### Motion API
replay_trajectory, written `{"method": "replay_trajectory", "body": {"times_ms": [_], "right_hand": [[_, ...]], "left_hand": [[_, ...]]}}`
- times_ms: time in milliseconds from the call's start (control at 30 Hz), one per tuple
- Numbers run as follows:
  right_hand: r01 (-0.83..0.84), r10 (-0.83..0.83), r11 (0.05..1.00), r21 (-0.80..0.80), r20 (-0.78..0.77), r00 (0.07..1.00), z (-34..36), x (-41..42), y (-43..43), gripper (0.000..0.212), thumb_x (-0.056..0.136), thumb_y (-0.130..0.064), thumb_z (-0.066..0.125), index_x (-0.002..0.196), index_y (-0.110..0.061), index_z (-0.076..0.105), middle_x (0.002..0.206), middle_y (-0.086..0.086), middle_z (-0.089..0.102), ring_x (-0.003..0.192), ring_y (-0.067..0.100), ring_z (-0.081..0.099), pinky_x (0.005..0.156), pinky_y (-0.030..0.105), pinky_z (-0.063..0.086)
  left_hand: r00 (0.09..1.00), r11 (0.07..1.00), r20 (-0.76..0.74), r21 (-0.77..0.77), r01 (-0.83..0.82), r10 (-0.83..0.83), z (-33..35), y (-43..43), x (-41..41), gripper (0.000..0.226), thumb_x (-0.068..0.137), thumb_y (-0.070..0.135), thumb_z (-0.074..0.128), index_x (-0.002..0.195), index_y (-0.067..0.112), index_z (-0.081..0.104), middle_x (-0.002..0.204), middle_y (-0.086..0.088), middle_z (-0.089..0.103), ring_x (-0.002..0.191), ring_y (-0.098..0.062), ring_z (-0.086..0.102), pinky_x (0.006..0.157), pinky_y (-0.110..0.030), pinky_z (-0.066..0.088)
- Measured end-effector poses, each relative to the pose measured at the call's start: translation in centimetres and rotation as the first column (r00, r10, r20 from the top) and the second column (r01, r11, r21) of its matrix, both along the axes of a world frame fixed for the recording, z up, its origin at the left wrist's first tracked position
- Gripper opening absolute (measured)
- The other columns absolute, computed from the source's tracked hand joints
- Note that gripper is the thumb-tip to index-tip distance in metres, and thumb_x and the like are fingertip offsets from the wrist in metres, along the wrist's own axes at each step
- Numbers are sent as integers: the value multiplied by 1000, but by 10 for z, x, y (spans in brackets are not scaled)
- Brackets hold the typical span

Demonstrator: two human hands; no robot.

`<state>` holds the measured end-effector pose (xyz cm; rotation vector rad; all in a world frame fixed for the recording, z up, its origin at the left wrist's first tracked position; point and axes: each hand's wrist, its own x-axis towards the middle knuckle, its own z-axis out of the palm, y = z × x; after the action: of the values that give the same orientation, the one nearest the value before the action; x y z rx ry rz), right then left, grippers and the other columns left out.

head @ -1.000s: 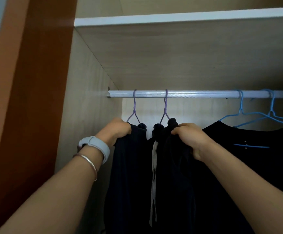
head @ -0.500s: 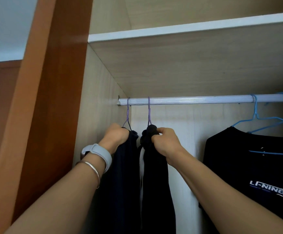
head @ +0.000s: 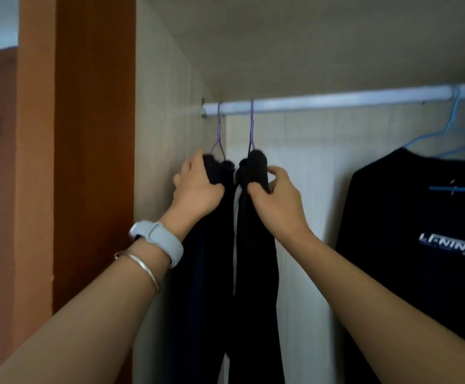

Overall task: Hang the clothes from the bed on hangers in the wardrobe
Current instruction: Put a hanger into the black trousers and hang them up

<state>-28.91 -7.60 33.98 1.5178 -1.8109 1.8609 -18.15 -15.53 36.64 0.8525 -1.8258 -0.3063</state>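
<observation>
- I count two hands. The left hand (head: pixel 198 187) has its fingers curled round the bunched top of the left garment (head: pixel 206 273). The right hand (head: pixel 275 200) pinches the top of the right garment (head: pixel 256 259) between thumb and fingers.
- Two dark garments, hanging just beside each other near the rail's left end. A pale stripe runs down between them.
- Two purple hangers: the left purple hanger (head: pixel 219 134) and the right purple hanger (head: pixel 251 128), both hooked over the rail (head: pixel 336 102), one garment on each.
- One black T-shirt (head: pixel 406 245) with white lettering hangs well apart to the right on blue hangers (head: pixel 453 126). From here I cannot tell how many of those there are.
- On the left wrist I see one pale wristband (head: pixel 159 239) and one thin metal bracelet (head: pixel 142 264).
- The forearms cover the lower parts of the garments.
- The wardrobe wall (head: pixel 164 106) is light wood grain, with a brown door panel (head: pixel 95 134) at the left edge and pale room wall beyond it.
</observation>
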Motion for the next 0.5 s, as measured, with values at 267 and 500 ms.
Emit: {"method": "replay_trajectory", "body": {"times_ms": [267, 500], "right_hand": [[-52, 75, 864, 501, -25, 997, -213, -26, 30, 33, 88, -38, 56, 110, -14, 62, 102, 3, 69, 84, 12, 63, 74, 28, 54], [-102, -42, 622, 776, 163, 986, -343, -33, 50, 39, 93, -32, 50, 56, -23, 41, 57, -7, 46, 54, 11, 48, 44, 18, 31]], "left_hand": [[980, 943, -162, 294, 158, -114, -195, 31, 19, 42, 91, 16, 54, 132, 13, 45, 117, 2, 59, 98, -7, 53, 70, -1, 39], [996, 861, -77, 509, 7, 37, -296, 45, 31, 21, 90, 11, 55, 107, 2, 65, 92, -5, 67, 92, -25, 65, 71, -24, 42]]}}
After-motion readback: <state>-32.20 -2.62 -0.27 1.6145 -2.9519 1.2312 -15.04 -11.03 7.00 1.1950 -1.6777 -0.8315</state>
